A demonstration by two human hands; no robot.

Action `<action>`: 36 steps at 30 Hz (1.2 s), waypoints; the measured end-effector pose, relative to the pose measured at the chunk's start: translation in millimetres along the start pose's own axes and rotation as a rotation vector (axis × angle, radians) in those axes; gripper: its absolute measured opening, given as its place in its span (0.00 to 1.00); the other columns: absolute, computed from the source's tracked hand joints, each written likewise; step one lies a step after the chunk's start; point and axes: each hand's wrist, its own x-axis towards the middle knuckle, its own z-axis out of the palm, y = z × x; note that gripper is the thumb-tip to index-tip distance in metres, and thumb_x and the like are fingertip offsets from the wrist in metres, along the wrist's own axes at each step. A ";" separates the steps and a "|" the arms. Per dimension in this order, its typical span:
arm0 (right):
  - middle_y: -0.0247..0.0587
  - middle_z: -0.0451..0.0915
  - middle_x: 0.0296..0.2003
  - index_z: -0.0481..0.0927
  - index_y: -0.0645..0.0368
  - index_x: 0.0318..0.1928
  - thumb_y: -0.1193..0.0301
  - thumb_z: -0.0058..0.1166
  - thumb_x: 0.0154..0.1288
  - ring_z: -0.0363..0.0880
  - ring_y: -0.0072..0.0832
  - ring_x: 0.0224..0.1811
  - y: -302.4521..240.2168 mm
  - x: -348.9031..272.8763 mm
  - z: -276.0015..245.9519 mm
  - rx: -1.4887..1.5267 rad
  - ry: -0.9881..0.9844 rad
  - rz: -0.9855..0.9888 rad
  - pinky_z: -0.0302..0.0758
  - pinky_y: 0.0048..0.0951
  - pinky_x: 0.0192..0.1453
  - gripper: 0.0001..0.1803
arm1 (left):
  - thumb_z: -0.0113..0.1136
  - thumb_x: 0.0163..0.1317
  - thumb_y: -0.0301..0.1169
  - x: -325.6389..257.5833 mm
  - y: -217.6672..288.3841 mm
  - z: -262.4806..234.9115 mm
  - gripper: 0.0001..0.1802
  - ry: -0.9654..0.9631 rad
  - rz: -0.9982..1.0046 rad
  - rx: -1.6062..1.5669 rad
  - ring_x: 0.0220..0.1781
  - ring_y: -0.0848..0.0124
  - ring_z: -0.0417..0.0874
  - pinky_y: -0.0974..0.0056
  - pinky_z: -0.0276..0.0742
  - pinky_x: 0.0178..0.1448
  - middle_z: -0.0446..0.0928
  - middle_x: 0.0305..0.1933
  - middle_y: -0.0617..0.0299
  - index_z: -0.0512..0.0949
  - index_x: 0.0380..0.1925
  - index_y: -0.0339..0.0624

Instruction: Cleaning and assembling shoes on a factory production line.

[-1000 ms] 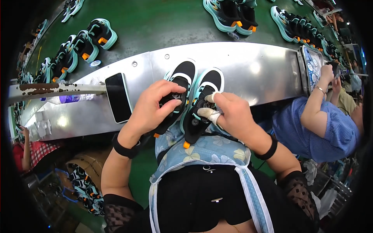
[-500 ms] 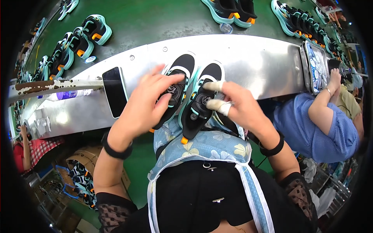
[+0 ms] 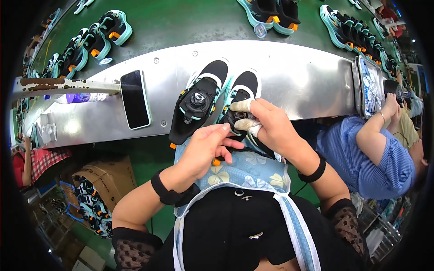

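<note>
Two black sneakers with mint soles and white trim lie side by side, toes pointing away from me. The left sneaker (image 3: pixel 210 86) shows its round lacing dial uncovered and is touched by neither hand. My right hand (image 3: pixel 273 124), with pale covers on thumb and forefinger, pinches the dial area of the right sneaker (image 3: pixel 246 83); its fingers hide most of that dial. Over the heel opening of the right sneaker is my left hand (image 3: pixel 203 151), its fingers loosely bent and apart, thumb tip close to the tongue. The sneakers' heels overhang the bench edge toward my flowered apron (image 3: pixel 253 169).
On the metal bench (image 3: pixel 303 81) lies a phone (image 3: pixel 134 99), under a chipped pole (image 3: pixel 68 86). A metal tray (image 3: pixel 361 86) of small packets stands at right. Sneakers (image 3: pixel 97 40) line the green surface beyond. Co-workers sit at both sides; a carton (image 3: pixel 108 180) is lower left.
My left hand has left the left sneaker's dial and moved right and nearer to me, over the right sneaker's heel. My right hand has closed in at the right sneaker's dial.
</note>
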 end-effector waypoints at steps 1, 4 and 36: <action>0.45 0.73 0.33 0.81 0.53 0.49 0.69 0.66 0.58 0.76 0.42 0.32 -2.3 1.7 -2.8 0.024 -0.032 0.028 0.74 0.36 0.38 0.17 | 0.49 0.76 0.37 0.5 0.8 0.3 0.18 0.004 0.005 -0.001 0.44 0.65 0.87 0.69 0.80 0.26 0.80 0.45 0.51 0.76 0.47 0.30; 0.42 0.70 0.31 0.81 0.53 0.47 0.69 0.67 0.57 0.75 0.35 0.30 -8.2 9.5 -7.4 0.034 -0.092 0.077 0.74 0.34 0.36 0.17 | 0.47 0.76 0.36 6.9 2.6 -0.6 0.19 -0.020 -0.039 0.034 0.43 0.62 0.88 0.70 0.79 0.21 0.81 0.44 0.51 0.76 0.48 0.27; 0.52 0.75 0.36 0.79 0.55 0.58 0.63 0.60 0.65 0.76 0.47 0.38 24.1 97.1 -13.7 -0.269 -0.118 0.005 0.73 0.40 0.43 0.22 | 0.69 0.52 0.26 21.0 63.5 -22.1 0.22 0.130 0.609 0.959 0.46 0.69 0.76 0.66 0.70 0.51 0.75 0.41 0.60 0.80 0.50 0.41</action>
